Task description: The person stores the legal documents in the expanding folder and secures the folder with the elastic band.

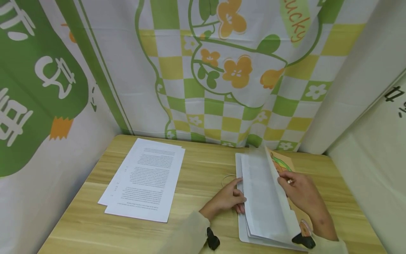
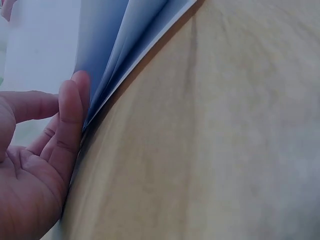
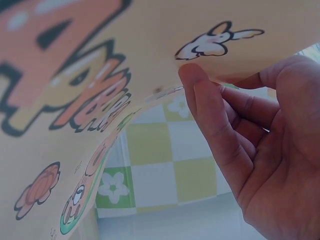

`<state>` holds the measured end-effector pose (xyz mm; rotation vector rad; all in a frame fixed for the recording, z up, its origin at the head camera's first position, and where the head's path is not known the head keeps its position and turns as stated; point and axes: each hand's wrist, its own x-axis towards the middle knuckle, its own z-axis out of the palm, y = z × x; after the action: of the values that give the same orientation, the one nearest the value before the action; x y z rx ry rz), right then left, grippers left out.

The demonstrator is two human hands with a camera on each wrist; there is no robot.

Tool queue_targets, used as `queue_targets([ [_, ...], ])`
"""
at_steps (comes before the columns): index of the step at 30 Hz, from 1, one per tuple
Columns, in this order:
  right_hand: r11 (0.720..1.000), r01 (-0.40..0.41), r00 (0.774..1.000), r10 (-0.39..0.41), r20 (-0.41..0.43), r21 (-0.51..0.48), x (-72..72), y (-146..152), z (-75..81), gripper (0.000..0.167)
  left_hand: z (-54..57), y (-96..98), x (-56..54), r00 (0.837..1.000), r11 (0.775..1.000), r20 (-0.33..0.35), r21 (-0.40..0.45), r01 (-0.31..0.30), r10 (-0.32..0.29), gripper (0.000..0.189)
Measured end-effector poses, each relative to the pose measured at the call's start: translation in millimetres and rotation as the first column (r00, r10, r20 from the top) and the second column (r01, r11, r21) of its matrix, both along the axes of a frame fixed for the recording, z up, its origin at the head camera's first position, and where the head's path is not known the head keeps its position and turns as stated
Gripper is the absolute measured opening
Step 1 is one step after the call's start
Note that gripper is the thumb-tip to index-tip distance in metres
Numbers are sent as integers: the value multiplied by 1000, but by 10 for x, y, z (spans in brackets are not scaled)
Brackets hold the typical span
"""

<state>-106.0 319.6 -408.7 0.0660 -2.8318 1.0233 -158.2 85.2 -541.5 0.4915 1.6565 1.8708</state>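
A folder point(image 1: 282, 158) with an orange cartoon-printed cover stands partly open on the right half of the table, white pages point(image 1: 263, 197) inside. My right hand point(image 1: 304, 192) pinches the edge of its raised cover between thumb and fingers. In the right wrist view the cover point(image 3: 150, 55) bends upward from the fingertips, showing big letters and small drawings. At the folder's left edge, my left hand point(image 1: 226, 195) grips the edge of the pages. The left wrist view shows its thumb and fingers point(image 2: 70, 107) meeting at a white sheet point(image 2: 42, 55), with layers fanned apart beside them.
A stack of printed paper point(image 1: 146, 180) lies on the left side of the wooden table point(image 1: 196, 169), its sheets slightly offset. A thin cord loop point(image 1: 223, 180) sticks out by the folder's left edge. A patterned curtain point(image 1: 222, 116) hangs along the table's back edge.
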Motion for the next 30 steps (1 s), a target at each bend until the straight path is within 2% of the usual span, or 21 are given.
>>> queue_targets([
  [5, 1000, -3, 1000, 3, 2, -6, 1, -2, 1, 26, 15, 24, -7, 1000, 1000, 25, -1, 13, -13, 78],
  [10, 1000, 2, 1000, -2, 8, -7, 8, 15, 3, 26, 28, 65, -28, 999, 998, 23, -55, 27, -26, 79],
  [14, 1000, 16, 999, -16, 34, -7, 3, 30, 10, 29, 60, 80, -21, 1000, 993, 0, -113, 19, -19, 79],
  [17, 1000, 18, 999, -18, 47, -4, -6, 33, 16, 32, 88, 83, -9, 999, 987, -44, -158, 11, -19, 77],
  [24, 1000, 0, 999, 0, 34, -4, 6, 30, 11, 30, 116, 103, 3, 994, 974, -95, -227, 25, -47, 73],
  [30, 1000, 6, 1000, -5, 21, -6, 11, 20, 8, 29, 124, 124, 25, 988, 964, -149, -267, 10, -51, 69],
])
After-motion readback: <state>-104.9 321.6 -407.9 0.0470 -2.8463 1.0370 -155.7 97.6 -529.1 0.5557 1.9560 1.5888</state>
